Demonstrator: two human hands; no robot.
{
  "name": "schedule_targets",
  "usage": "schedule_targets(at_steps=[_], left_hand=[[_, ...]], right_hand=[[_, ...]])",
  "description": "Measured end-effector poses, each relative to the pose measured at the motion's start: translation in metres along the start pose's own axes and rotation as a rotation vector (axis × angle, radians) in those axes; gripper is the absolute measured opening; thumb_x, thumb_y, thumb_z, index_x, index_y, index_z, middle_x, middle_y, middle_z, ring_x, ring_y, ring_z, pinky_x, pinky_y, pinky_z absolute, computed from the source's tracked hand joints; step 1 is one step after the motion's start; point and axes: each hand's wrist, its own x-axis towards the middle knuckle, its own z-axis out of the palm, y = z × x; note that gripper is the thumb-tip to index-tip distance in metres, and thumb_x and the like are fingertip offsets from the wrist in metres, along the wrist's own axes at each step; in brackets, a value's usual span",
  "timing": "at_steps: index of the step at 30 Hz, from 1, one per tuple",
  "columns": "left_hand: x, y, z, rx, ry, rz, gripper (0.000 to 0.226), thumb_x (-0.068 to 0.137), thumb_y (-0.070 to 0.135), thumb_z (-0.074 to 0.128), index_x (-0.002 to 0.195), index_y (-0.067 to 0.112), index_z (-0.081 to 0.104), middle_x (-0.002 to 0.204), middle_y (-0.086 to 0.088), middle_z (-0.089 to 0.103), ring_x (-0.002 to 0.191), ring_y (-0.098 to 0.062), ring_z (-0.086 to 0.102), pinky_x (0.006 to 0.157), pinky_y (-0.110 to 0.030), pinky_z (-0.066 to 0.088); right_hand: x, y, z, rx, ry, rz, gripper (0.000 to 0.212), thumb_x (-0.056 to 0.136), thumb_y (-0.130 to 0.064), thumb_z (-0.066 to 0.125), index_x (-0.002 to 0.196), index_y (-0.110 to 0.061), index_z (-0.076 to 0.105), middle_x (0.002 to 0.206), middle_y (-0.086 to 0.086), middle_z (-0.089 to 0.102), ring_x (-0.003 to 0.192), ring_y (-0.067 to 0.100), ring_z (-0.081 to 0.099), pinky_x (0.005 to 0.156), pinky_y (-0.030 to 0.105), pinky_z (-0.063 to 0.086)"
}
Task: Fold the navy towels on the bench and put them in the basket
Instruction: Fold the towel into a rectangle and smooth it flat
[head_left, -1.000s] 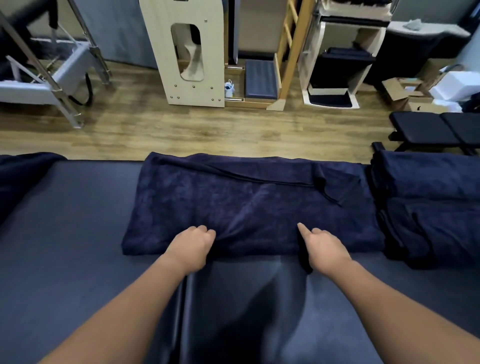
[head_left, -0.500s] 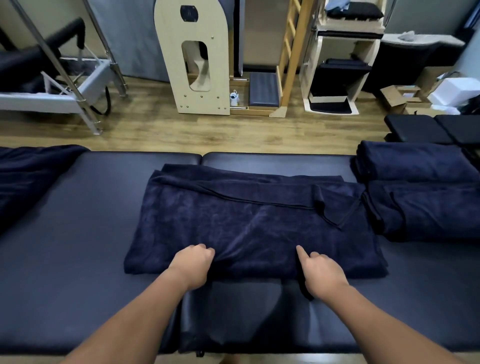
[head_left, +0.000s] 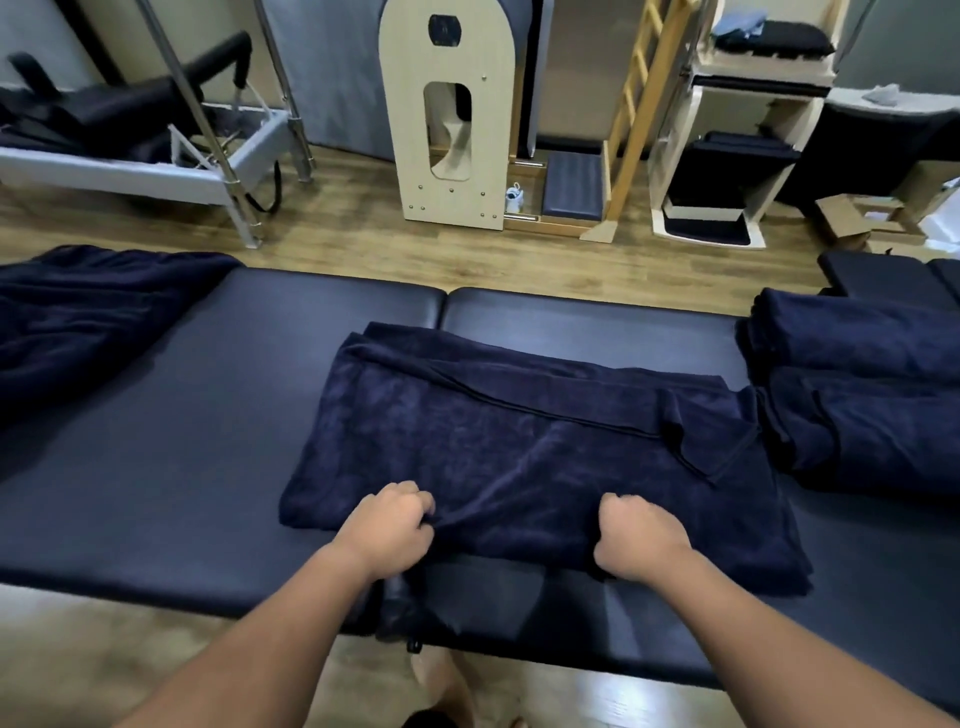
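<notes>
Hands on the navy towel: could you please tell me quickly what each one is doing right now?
Left hand: closed, fingers gripping the near edge of the navy towel.
Right hand: closed, fingers gripping the same near edge.

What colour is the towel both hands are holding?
Plain dark navy, no pattern. The towel shows in the head view, gripped by the left hand and right hand.

My left hand (head_left: 387, 530) and right hand (head_left: 638, 540) both curl into the near hem of the navy towel (head_left: 519, 447), so my fingertips are buried in the cloth and I cannot see how much each one holds. Beyond my right hand, the folded towel stack (head_left: 857, 405) runs off the frame's edge. Far out past my left hand, the loose towel heap (head_left: 88, 317) is cut off too. The bench (head_left: 171, 467) disappears under my forearms.
</notes>
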Motion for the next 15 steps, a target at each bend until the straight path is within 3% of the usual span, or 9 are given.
schedule_targets(at_steps=[4, 9, 11, 13, 15], left_hand=[[-0.004, -0.034, -0.003, 0.010, 0.214, -0.163, 0.023, 0.090, 0.015, 0.045, 0.105, 0.017, 0.062, 0.104, 0.002, 0.054, 0.105, -0.025, 0.054, 0.086, -0.036, 0.043], [-0.010, -0.082, 0.000, 0.046, 0.439, -0.402, 0.023, 0.068, 0.013, 0.073, 0.087, 0.011, 0.061, 0.092, -0.009, 0.053, 0.080, -0.034, 0.052, 0.061, -0.042, 0.046], [-0.013, -0.096, 0.000, 0.012, 0.412, -0.505, 0.034, 0.070, 0.024, 0.077, 0.097, 0.011, 0.061, 0.097, -0.011, 0.055, 0.086, -0.035, 0.053, 0.065, -0.044, 0.048], [-0.010, -0.103, -0.002, -0.081, 0.374, -0.579, 0.052, 0.076, 0.036, 0.075, 0.118, 0.011, 0.058, 0.108, -0.012, 0.057, 0.098, -0.037, 0.054, 0.077, -0.048, 0.050], [-0.004, -0.108, -0.009, -0.250, 0.335, -0.676, 0.055, 0.084, 0.041, 0.070, 0.128, 0.013, 0.053, 0.116, -0.009, 0.060, 0.109, -0.035, 0.056, 0.089, -0.046, 0.049]], right_hand=[[0.032, -0.049, -0.008, -0.019, 0.103, -0.175, 0.030, 0.091, -0.022, 0.048, 0.119, -0.013, 0.057, 0.120, 0.007, 0.054, 0.115, 0.031, 0.050, 0.092, 0.042, 0.049], [0.078, -0.128, -0.029, -0.081, 0.168, -0.352, 0.035, 0.098, -0.036, 0.051, 0.128, -0.018, 0.057, 0.132, 0.003, 0.047, 0.123, 0.029, 0.043, 0.099, 0.044, 0.043], [0.099, -0.160, -0.041, -0.093, 0.177, -0.413, 0.037, 0.098, -0.038, 0.052, 0.130, -0.019, 0.056, 0.135, 0.003, 0.045, 0.126, 0.029, 0.041, 0.102, 0.045, 0.041], [0.118, -0.189, -0.053, -0.066, 0.184, -0.464, 0.040, 0.098, -0.038, 0.055, 0.134, -0.019, 0.053, 0.142, 0.004, 0.042, 0.129, 0.030, 0.040, 0.103, 0.045, 0.041], [0.138, -0.215, -0.064, -0.010, 0.213, -0.473, 0.048, 0.098, -0.036, 0.057, 0.142, -0.020, 0.046, 0.149, 0.004, 0.036, 0.133, 0.031, 0.038, 0.103, 0.046, 0.041]])
